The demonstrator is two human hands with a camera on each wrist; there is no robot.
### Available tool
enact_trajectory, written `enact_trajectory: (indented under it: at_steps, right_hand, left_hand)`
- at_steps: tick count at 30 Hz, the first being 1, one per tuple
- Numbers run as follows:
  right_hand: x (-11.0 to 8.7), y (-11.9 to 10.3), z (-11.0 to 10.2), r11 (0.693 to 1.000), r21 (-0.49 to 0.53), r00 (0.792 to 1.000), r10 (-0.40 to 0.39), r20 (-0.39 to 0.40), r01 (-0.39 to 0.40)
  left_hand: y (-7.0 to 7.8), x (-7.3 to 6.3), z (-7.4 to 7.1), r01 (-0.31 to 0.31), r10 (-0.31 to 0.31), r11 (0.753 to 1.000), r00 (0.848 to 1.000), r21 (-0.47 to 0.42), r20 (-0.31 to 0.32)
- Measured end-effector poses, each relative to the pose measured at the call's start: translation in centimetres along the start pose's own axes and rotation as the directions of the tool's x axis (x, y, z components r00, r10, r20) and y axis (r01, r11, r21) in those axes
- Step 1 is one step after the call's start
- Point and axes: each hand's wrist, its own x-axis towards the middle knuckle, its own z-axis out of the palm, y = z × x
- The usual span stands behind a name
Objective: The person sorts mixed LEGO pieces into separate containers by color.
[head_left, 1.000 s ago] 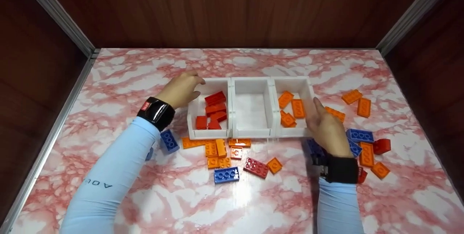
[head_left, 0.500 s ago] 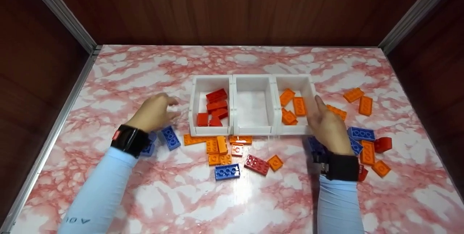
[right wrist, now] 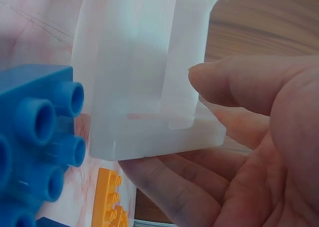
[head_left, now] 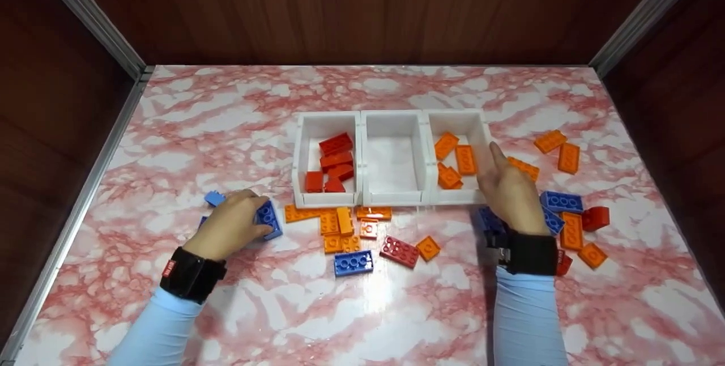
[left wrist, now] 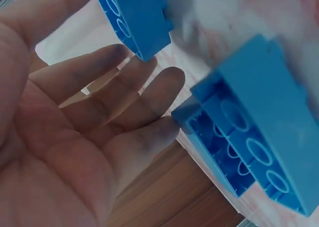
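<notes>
Near the table's left side, my left hand [head_left: 229, 229] has its thumb and fingertips at opposite sides of a blue toy building brick [head_left: 269, 220], pinching it. In the left wrist view that brick [left wrist: 137, 23] lies between the thumb and index finger, with two more blue bricks [left wrist: 264, 122] beside the other fingers. My right hand [head_left: 511, 196] grips the near right corner of the right white bin [head_left: 486, 128]. Seen from the right wrist, the thumb lies against the bin's [right wrist: 144, 132] wall and other fingers are under its edge.
The left white bin [head_left: 298, 156] holds red bricks and the right one orange bricks; a middle bin [head_left: 391, 198] joins them. Orange bricks [head_left: 328, 221], a blue brick [head_left: 353, 263] and a red brick [head_left: 400, 251] lie in front. Mixed bricks [head_left: 572, 230] surround the right hand.
My left hand has moved from the left bin toward the near left, down to the blue brick, and its fingers have closed around it. The right hand stays at the right bin.
</notes>
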Motion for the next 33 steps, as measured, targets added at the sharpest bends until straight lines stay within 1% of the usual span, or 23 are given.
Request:
enact_trajectory:
  at_steps: [10, 13, 17, 20, 22, 24, 26, 28, 31, 33]
  right_hand:
    - [0.0, 0.0, -0.1, 1.0, 0.018, 1.0, 0.002, 0.006, -0.002]
    - [0.0, 0.1, 0.0, 1.0, 0.023, 1.0, 0.001, 0.002, -0.001]
    - [-0.1, 0.1, -0.1, 1.0, 0.023, 1.0, -0.009, 0.001, 0.009]
    - [-0.2, 0.1, -0.2, 1.0, 0.01, 1.0, -0.002, 0.004, 0.002]
    - [-0.2, 0.1, -0.3, 1.0, -0.001, 1.0, 0.014, 0.011, -0.014]
    - [-0.2, 0.1, -0.3, 1.0, -0.004, 0.999, 0.03, 0.021, -0.03]
    - [-0.2, 0.0, -0.3, 0.999, -0.004, 0.999, 0.039, 0.031, -0.039]
    - [-0.1, 0.0, -0.3, 0.999, -0.001, 0.999, 0.04, 0.036, -0.04]
    - [0.0, 0.0, -0.2, 0.999, 0.0, 0.999, 0.039, 0.038, -0.039]
    - [0.1, 0.0, -0.1, 0.999, 0.001, 0.998, 0.038, 0.041, -0.038]
  left_hand:
    - [1.0, -1.7, 0.9, -0.05, 0.05, 0.999, 0.998, 0.011, -0.029]
    - [1.2, -2.0, 1.6, -0.068, 0.068, 0.998, 0.997, -0.004, -0.029]
    - [1.7, -2.5, 2.4, -0.075, 0.075, 0.997, 0.997, -0.008, -0.015]
    - [2.6, -2.8, 2.4, -0.09, 0.09, 0.996, 0.996, -0.019, 0.015]
    - [3.6, -3.1, 2.1, -0.109, 0.111, 0.993, 0.993, -0.049, 0.032]
    - [4.8, -3.2, 1.7, -0.139, 0.142, 0.987, 0.989, -0.079, 0.037]
    - [6.3, -3.0, 1.1, -0.181, 0.185, 0.979, 0.983, -0.098, 0.025]
    - [7.8, -2.2, 0.5, -0.225, 0.228, 0.969, 0.974, -0.106, 0.014]
    - [10.4, -0.1, -0.5, -0.29, 0.293, 0.95, 0.956, -0.115, 0.013]
    - [12.1, 1.8, -1.1, -0.329, 0.332, 0.938, 0.943, -0.112, 0.018]
